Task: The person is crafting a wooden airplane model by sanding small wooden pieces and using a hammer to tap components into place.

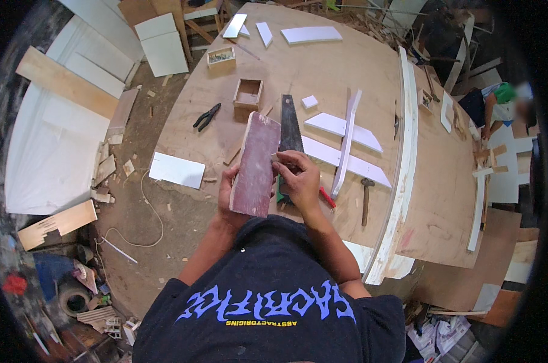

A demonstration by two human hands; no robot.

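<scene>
The reddish-brown sanding block is at the centre of the frame, tilted, coated face upward. The left hand grips the block along its lower left edge. The right hand is at the block's right edge, thumb and fingertips closed on a small pale piece. Behind the right hand, the handsaw lies on the plywood table. Right of centre, a curved white strip crosses two white boards; the hammer lies below. Pliers and an open wooden box occupy the upper left of centre.
</scene>
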